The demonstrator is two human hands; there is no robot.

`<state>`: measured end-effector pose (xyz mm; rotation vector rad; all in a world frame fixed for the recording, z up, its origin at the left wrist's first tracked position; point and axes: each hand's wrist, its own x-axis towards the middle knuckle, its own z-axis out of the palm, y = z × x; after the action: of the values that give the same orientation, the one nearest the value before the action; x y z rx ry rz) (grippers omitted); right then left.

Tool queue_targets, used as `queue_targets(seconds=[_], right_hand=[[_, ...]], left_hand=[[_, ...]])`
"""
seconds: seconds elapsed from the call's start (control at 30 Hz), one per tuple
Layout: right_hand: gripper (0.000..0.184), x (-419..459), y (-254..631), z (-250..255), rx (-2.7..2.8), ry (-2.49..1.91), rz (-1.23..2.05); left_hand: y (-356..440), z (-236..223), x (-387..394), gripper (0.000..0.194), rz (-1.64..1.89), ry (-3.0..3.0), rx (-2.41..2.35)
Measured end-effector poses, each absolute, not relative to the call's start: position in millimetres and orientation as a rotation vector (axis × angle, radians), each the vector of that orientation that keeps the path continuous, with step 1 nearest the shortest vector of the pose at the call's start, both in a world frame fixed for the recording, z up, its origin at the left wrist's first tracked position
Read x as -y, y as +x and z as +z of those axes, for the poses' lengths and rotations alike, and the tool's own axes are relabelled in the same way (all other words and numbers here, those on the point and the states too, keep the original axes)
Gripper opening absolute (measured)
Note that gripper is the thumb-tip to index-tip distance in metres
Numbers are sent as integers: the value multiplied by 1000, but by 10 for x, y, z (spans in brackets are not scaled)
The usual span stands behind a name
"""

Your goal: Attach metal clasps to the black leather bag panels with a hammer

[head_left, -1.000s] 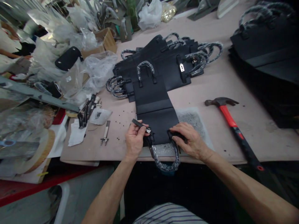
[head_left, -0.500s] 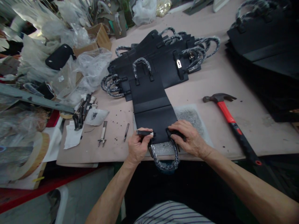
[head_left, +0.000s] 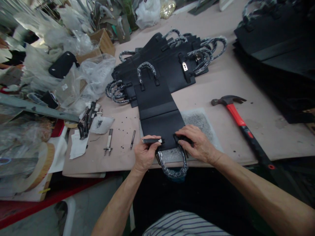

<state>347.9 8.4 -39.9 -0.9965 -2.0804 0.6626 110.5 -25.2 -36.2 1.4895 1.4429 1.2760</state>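
Observation:
A black bag panel with plastic-wrapped handles lies flat before me, its near handle hanging over the table edge. My left hand is closed at the panel's left corner, pinching a short black strap with a pale metallic end beside the handle's left base. At the other base, my right hand grips another black strap, mostly covered by the fingers. Under the panel is a worn, speckled board.
A claw hammer lies to the right. Left of the panel are a punch rod, a divider-like tool and a white packet. More black bag panels are piled behind, with another stack far right. A cardboard box stands back left.
My left hand has turned its strap level and brought it to the handle base, uncovering the punch rod on the table. My right hand keeps its grip. The view has shifted slightly.

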Motion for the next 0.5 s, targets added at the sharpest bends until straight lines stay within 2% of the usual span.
queue_targets(seconds=[0.5], right_hand=[[22,-86,3484,-383,2077,-995,678]], left_hand=[[1120,-408,229,10,1275,1808,-1427]])
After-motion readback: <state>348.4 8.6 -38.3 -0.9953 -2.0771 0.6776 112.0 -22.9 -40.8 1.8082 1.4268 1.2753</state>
